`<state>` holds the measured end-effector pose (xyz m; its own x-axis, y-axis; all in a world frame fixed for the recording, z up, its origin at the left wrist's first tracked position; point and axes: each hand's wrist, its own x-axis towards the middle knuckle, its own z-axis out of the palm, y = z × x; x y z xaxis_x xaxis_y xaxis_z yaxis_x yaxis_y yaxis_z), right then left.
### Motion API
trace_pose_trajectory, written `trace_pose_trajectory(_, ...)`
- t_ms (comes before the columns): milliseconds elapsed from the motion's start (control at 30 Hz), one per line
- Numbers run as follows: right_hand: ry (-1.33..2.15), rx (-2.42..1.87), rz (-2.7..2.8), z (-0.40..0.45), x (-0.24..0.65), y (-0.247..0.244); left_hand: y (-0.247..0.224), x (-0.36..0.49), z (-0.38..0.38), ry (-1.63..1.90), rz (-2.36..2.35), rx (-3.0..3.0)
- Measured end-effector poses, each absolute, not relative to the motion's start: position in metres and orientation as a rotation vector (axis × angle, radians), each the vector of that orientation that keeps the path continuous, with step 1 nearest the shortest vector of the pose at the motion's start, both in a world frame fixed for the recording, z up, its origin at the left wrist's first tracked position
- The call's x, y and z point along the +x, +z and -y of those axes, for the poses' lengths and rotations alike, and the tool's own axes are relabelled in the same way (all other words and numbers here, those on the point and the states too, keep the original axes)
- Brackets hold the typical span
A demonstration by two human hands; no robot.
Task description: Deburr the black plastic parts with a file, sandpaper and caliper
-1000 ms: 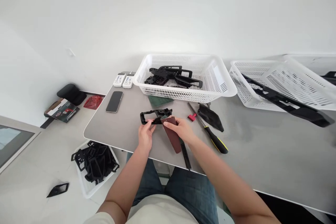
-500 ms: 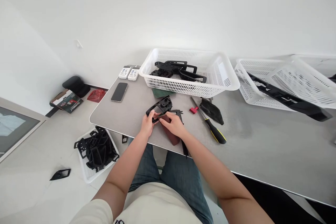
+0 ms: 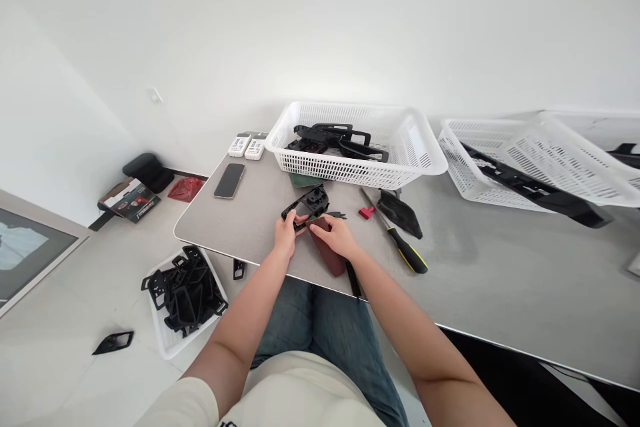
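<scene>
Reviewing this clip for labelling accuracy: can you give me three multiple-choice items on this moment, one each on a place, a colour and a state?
1. Where is the screwdriver? A) In the basket B) On the table, right of the hands C) In the person's lap
2. What colour is the crumpled bag on the floor? A) Green B) Blue C) Red
3. What is the left hand doing? A) Gripping the black plastic frame B) Lying empty on the table C) Reaching into the basket

Answers: 1 B, it lies beside the hands. 2 C, the bag shows red. 3 A, its fingers wrap the frame's edge.
</scene>
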<state>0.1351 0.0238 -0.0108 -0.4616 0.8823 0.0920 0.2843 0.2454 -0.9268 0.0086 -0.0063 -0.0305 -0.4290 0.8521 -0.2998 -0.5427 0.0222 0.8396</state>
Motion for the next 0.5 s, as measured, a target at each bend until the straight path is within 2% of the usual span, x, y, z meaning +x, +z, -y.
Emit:
trace_pose_trajectory(300,1.571,-1.052,1.443,-0.041,0.154,-0.013,-0.026,0.002,0.009,1.649,-1.088,0.263)
trace_pose_trajectory(500,1.633,-0.916,1.140,-0.053,0.168,-0.012,-0.025,-0.005,0.011,1.634,-1.032,0.148)
